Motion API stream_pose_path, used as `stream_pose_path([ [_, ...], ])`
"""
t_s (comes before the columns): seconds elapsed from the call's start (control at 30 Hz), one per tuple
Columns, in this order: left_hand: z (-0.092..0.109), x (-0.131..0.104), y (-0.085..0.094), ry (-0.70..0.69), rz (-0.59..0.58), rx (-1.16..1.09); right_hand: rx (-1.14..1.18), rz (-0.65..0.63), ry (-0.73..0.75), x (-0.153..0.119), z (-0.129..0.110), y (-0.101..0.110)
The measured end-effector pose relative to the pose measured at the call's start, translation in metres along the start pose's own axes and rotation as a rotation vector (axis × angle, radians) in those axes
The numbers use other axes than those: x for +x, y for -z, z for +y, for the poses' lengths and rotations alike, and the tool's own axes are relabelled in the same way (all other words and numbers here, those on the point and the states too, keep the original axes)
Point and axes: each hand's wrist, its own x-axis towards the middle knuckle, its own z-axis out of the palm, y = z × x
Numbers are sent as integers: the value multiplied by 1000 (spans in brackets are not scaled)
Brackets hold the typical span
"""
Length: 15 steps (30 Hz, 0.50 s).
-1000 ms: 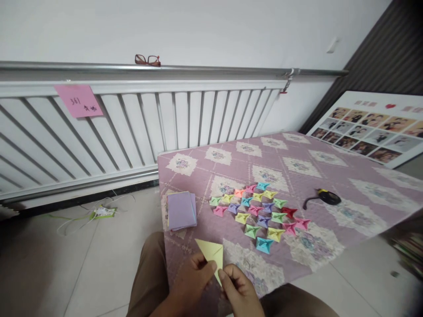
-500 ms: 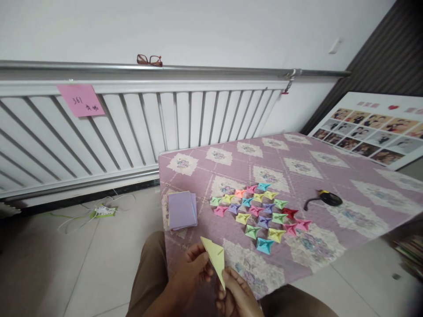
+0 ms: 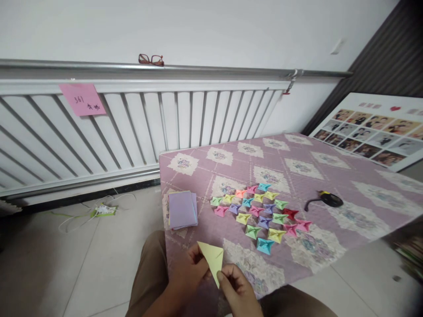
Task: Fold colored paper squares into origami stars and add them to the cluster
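Between my two hands is a pale yellow piece of paper (image 3: 213,259), folded into a triangle with a crease near its right corner. My left hand (image 3: 193,268) grips its left edge, fingers closed and partly blurred. With thumb and fingers, my right hand (image 3: 235,286) pinches the lower tip. Just beyond, on the table, stand several small folded paper pieces (image 3: 264,221) in rows, coloured pink, yellow, green, blue, purple and red. A stack of square paper (image 3: 183,209), purple on top, lies at the table's left edge.
A patterned pink cloth covers the table (image 3: 228,171). A black object with a cord or strap (image 3: 331,199) lies on its right part. Behind are a white radiator (image 3: 185,116) with a pink note (image 3: 82,99), glasses (image 3: 151,59) on the pipe, and a photo board (image 3: 373,127). A power strip (image 3: 105,210) is on the floor.
The yellow paper has turned a little and shifted slightly left, showing a wider face. My right thumb now lies over its lower tip. The things on the table have not moved.
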Motion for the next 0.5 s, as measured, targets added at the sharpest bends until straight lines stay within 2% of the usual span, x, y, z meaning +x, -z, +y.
stream_pose_path([
  [0.07,1,-1,1,-13,-1,40,-143,115,157,0,-3,3],
  [0.13,4,-4,1,-34,-10,75,-306,165,344,0,-7,8],
  [0.23,7,-8,0,-77,-28,138,-521,50,576,0,-12,14],
  [0.33,8,-10,1,-87,-44,233,-658,-63,635,0,-11,15],
  [0.5,7,-11,3,-106,-76,370,-762,-40,622,3,-1,13],
])
